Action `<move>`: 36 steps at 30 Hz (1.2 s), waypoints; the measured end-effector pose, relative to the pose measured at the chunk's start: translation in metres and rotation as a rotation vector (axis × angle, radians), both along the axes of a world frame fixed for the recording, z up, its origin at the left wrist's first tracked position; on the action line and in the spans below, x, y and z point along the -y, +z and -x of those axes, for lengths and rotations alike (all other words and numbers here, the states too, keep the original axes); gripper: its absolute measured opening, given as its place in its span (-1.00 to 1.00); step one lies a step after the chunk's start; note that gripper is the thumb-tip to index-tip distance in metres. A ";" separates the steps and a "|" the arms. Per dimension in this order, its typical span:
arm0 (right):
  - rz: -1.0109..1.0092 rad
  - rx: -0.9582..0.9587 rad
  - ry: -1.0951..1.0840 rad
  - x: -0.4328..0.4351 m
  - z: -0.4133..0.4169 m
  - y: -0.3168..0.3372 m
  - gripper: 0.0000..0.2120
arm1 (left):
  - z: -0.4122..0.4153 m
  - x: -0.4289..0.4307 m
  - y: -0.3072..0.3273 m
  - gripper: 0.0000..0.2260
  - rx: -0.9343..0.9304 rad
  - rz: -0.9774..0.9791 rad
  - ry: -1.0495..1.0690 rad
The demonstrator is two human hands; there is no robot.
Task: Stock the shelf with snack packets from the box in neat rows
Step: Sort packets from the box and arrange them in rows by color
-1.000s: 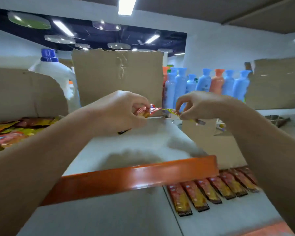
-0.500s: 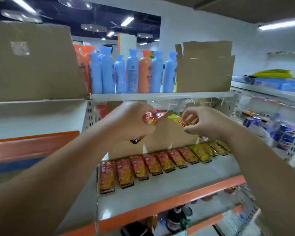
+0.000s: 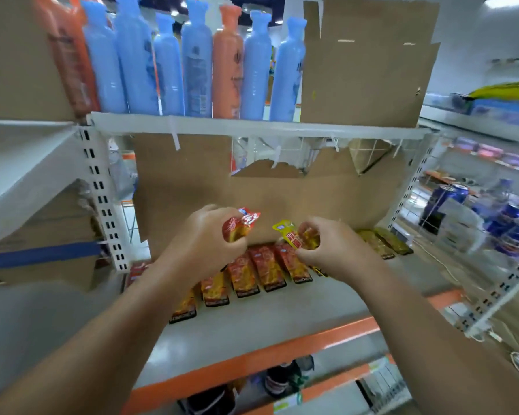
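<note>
Brown cardboard (image 3: 282,202) is standing as a torn, ragged-topped sheet across the back of the middle shelf (image 3: 282,322), hiding whatever is behind it. Another cardboard panel (image 3: 363,61) is rising on the upper shelf (image 3: 252,128) beside a line of tall plastic bottles (image 3: 192,61), mostly matte blue with orange ones among them; their labels are smearing into blur. The middle shelf is showing a smooth grey deck with a glossy orange front lip. On it a row of flat, shiny red snack packets (image 3: 264,268) is lying side by side, its left end partly covered by the person's left forearm, and darker olive packets (image 3: 381,242) are continuing the row at the right, hard to read. The right-hand racks are dissolving into motion blur.

Above the row, the left hand (image 3: 204,238) is curling its grip around a crinkled red packet (image 3: 240,224), fingers pressed closed on it, the packet's lower part hidden in the palm. Just beside it, not touching, the right hand (image 3: 330,250) is pinching a yellow packet (image 3: 292,236) between thumb and fingertips, only its upper end showing.
</note>
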State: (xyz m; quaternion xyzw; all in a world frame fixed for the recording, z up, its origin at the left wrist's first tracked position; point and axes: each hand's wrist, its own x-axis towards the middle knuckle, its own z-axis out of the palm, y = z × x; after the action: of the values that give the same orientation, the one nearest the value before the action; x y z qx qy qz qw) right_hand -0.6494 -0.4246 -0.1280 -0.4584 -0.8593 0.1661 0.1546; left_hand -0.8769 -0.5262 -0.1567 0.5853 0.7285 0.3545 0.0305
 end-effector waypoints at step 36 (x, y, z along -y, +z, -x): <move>0.174 -0.121 0.433 -0.154 0.107 -0.161 -0.75 | -0.038 -0.050 -0.208 -0.65 -0.175 0.098 0.765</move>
State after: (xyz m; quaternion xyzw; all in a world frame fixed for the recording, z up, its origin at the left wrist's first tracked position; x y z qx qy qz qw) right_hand -0.7561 -0.2703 -0.2886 -0.2644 -0.9091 0.2959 0.1266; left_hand -0.8386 -0.4757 -0.3649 0.2976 0.9098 0.2540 -0.1381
